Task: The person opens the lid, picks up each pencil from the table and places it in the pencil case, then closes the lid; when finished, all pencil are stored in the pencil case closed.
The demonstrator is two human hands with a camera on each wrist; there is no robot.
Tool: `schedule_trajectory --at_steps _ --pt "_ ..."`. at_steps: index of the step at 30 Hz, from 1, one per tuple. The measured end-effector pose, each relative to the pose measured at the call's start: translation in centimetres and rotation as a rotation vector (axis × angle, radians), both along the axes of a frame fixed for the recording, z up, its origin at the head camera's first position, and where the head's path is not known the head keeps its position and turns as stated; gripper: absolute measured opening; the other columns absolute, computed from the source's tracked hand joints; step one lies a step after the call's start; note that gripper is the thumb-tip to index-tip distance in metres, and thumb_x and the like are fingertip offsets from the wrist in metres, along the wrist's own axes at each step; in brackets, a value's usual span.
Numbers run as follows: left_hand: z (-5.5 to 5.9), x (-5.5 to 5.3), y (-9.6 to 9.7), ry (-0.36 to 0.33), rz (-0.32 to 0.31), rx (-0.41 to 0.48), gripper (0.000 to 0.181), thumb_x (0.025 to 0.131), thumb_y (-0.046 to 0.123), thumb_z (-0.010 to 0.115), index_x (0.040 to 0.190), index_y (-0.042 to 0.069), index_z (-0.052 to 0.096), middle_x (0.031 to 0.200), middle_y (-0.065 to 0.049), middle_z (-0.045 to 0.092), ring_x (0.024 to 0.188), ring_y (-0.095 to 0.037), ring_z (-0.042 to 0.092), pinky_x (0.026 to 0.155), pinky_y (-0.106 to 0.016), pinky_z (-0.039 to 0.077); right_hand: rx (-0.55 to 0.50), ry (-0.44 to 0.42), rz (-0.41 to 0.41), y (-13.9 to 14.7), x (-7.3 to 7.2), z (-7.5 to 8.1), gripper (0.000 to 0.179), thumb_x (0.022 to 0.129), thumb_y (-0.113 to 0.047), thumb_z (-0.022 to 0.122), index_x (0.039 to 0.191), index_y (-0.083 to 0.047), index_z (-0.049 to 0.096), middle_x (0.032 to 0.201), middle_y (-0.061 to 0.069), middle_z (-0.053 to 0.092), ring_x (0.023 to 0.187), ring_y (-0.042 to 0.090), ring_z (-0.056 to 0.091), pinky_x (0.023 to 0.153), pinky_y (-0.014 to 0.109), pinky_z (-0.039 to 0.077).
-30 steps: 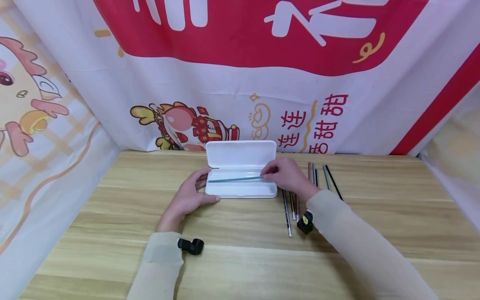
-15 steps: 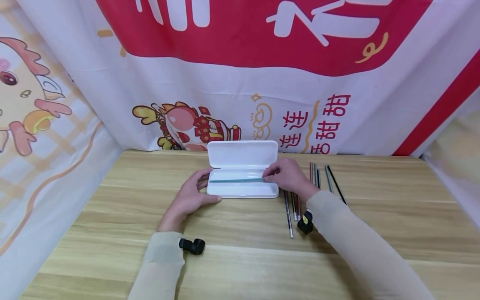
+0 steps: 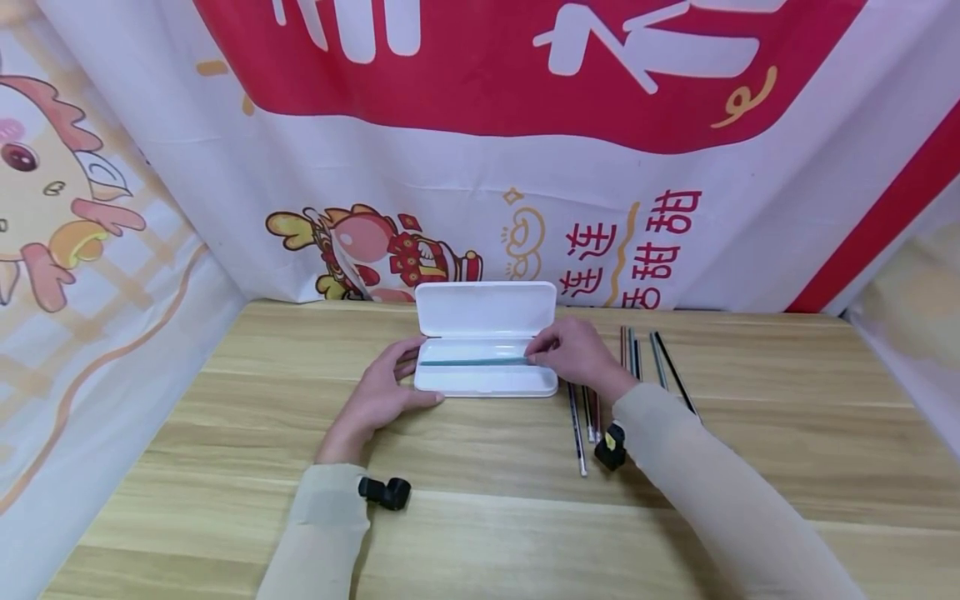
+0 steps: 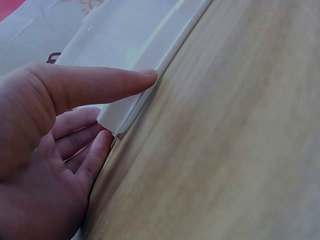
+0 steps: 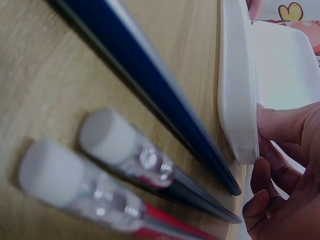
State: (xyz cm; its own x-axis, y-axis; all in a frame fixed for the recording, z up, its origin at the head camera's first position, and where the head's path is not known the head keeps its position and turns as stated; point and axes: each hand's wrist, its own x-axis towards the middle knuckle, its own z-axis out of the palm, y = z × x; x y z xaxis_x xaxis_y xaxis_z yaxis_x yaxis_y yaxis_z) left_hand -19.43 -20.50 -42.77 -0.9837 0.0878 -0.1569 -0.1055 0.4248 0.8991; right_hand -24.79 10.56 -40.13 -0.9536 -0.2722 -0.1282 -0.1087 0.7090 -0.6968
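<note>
A white pencil case (image 3: 487,383) stands with its hinged lid (image 3: 486,308) raised at the back. Inside its tray, a teal pencil (image 3: 472,362) lies lengthwise. My right hand (image 3: 576,357) pinches this pencil's right end between thumb and fingers, over the case's right end. At the left end my left hand (image 3: 378,398) grips the case. The left thumb (image 4: 115,82) presses along the front rim, while the other fingers wrap the end wall. In the right wrist view, the right fingers are right beside the case's outer wall (image 5: 237,85), and the pencil is hidden.
Several pencils lie right of the case, partly under the right forearm, including a dark blue pencil (image 5: 145,65) and a red pencil (image 5: 170,227) with a white eraser. Farther right is a black pencil (image 3: 675,371). A printed cloth (image 3: 480,167) hangs behind the wooden table (image 3: 487,533).
The teal pencil has come down from a slight slant to lie level in the tray, the right hand still pinching its end. The left hand keeps its place on the case.
</note>
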Motion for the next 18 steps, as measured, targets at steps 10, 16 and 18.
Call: schedule_trajectory --at_steps 10,16,18 --pt "-0.01 -0.05 0.01 0.000 -0.001 -0.003 0.093 0.085 0.010 0.091 0.164 0.016 0.042 0.169 -0.015 0.043 0.156 -0.040 0.045 0.131 -0.054 0.038 -0.005 0.011 0.018 0.34 -0.04 -0.30 0.010 0.099 -0.018 0.079 0.108 -0.018 0.084 0.113 0.005 0.075 0.100 0.023 0.064 0.087 0.036 0.054" --pt "-0.04 -0.03 -0.04 0.002 -0.002 -0.005 0.093 0.086 0.012 0.091 0.165 0.016 0.042 0.169 -0.015 0.043 0.156 -0.040 0.045 0.131 -0.054 0.038 -0.021 0.007 0.019 0.55 -0.04 -0.40 0.011 0.099 -0.020 0.078 0.108 -0.019 0.083 0.113 0.005 0.074 0.101 0.023 0.063 0.087 0.035 0.053" --pt "-0.05 0.00 -0.05 0.002 -0.002 -0.003 0.093 0.086 0.012 0.091 0.164 0.016 0.042 0.169 -0.015 0.043 0.156 -0.040 0.045 0.131 -0.054 0.038 -0.036 0.005 0.012 0.74 0.08 -0.26 0.011 0.098 -0.021 0.079 0.108 -0.020 0.083 0.112 0.004 0.074 0.101 0.023 0.063 0.086 0.035 0.053"
